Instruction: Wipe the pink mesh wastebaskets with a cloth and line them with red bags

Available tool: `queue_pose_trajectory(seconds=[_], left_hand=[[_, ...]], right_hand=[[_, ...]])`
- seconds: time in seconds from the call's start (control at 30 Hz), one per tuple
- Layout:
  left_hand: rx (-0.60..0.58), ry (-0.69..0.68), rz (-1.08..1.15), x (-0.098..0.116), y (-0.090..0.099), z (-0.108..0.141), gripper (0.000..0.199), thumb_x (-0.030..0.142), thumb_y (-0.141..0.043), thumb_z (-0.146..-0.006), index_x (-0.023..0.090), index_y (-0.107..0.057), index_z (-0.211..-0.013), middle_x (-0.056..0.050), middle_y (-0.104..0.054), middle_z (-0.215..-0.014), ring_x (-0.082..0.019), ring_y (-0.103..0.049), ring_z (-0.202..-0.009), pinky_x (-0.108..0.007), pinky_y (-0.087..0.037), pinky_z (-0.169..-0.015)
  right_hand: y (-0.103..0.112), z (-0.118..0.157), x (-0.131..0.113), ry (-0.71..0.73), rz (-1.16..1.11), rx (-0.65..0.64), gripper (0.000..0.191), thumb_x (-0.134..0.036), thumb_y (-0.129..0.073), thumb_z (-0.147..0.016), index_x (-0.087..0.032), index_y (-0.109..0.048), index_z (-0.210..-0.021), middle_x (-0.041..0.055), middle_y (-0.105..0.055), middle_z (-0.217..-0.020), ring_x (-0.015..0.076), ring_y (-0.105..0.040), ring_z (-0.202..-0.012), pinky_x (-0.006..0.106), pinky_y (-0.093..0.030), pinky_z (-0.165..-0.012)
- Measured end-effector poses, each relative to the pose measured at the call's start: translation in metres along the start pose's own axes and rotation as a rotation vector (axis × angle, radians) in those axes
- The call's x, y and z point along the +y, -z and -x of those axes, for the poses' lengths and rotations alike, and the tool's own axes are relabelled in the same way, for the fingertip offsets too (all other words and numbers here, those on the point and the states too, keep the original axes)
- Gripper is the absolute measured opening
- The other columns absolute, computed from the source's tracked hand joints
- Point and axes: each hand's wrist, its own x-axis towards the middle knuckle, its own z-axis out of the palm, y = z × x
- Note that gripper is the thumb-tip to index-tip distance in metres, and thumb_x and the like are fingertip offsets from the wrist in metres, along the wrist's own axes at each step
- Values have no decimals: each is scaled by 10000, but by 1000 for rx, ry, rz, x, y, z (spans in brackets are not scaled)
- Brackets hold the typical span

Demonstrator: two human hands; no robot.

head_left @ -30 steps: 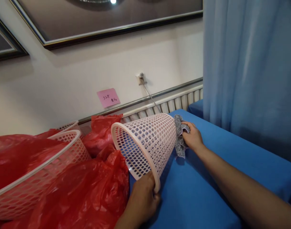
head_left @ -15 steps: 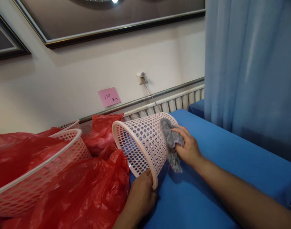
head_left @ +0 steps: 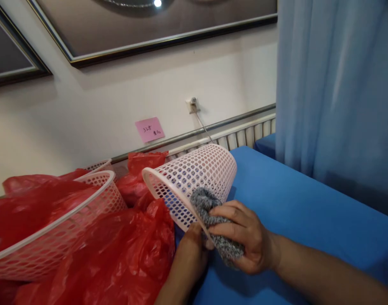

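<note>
A pale pink perforated plastic wastebasket [head_left: 209, 169] lies tilted on its side above the blue-covered surface [head_left: 276, 190], its mouth facing left and toward me. My left hand [head_left: 192, 250] is closed on the near part of its rim; some of the fingers are hidden behind it. In my right hand [head_left: 243, 235] is a grey fluffy cloth [head_left: 209, 207], pressed against the basket's outer side close to the rim. Right beside my left forearm lies a crumpled red plastic bag [head_left: 124, 254].
At the left stands another pink basket [head_left: 114, 190] with red plastic in it, and a further basket [head_left: 100, 165] behind. Along the wall runs a radiator [head_left: 241, 135] below a socket [head_left: 193, 105] with a cord. A blue curtain [head_left: 333, 84] hangs at the right.
My right hand has moved the cloth from the basket's far end down toward the near rim. The basket has turned slightly. My left hand keeps its hold on the rim.
</note>
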Motion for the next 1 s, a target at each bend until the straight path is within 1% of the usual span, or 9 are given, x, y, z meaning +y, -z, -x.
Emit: queue_pose_trajectory(seconds=[0.07,0.13,0.23,0.37,0.53,0.63,0.73,0.87,1.0], left_hand=[[30,-47,98,5,3,1,498,174,-625,-855,191,-540,-1346,-142,-642,-1329,-277,-611,-1244,-434,-483,-1071],[133,-52,161,11,7,4,508,232,-677,-839,200,-534,-1326,-108,-673,-1206,-253,-662,-1081,-381,-549,-943],[270,-91,186,17,12,7,273,260,-664,-860,209,-618,-1124,-14,-632,-883,-164,-594,-729,-262,-518,-655],[302,-113,193,19,17,6,93,222,-602,-885,198,-667,-947,-2,-604,-802,-141,-544,-667,-230,-467,-589],[315,-78,121,16,19,3,184,144,-547,-806,179,-669,-939,-21,-625,-835,-137,-534,-642,-225,-445,-552],[270,-60,69,15,15,4,100,126,-537,-744,186,-611,-774,8,-543,-716,-136,-508,-606,-227,-420,-539],[247,-46,23,15,10,4,96,112,-522,-703,196,-567,-719,11,-525,-703,-139,-500,-605,-233,-414,-547],[203,-31,9,13,5,3,154,102,-508,-677,200,-578,-773,-16,-602,-790,-176,-577,-700,-276,-485,-638],[131,-47,68,12,3,4,351,99,-528,-677,196,-631,-997,-54,-681,-933,-230,-660,-854,-347,-557,-768]], right_hand=[[0,-2,2,24,-31,-49,427,-194,-545,-792,-157,-604,-1213,150,-668,-1224,240,-653,-1092,390,-536,-907],[-1,-3,7,14,-40,-82,394,-195,-548,-793,-172,-603,-1183,140,-681,-1202,234,-659,-1058,385,-542,-886],[-5,-2,11,13,-40,-102,378,-230,-543,-794,-183,-600,-1165,137,-683,-1190,239,-659,-1010,393,-552,-852],[-13,7,21,-58,-12,-47,418,-222,-559,-777,-209,-603,-1192,124,-657,-1251,248,-652,-1035,407,-551,-879],[-6,27,80,-594,81,241,463,-125,-570,-660,-254,-654,-1096,83,-612,-1342,274,-570,-1274,482,-445,-1105],[3,39,119,-991,141,450,377,-204,-575,-689,-234,-662,-1054,86,-670,-1178,291,-633,-1144,531,-469,-1067],[2,44,134,-1111,126,505,404,-368,-595,-783,-186,-617,-1142,93,-703,-1021,289,-684,-939,551,-550,-923],[-8,33,100,-966,98,449,494,-498,-611,-873,-198,-592,-1264,136,-637,-1302,292,-612,-1223,526,-475,-1083],[-12,17,40,-308,93,133,501,-468,-604,-935,-256,-539,-1384,135,-462,-1513,303,-480,-1390,523,-416,-1150]])
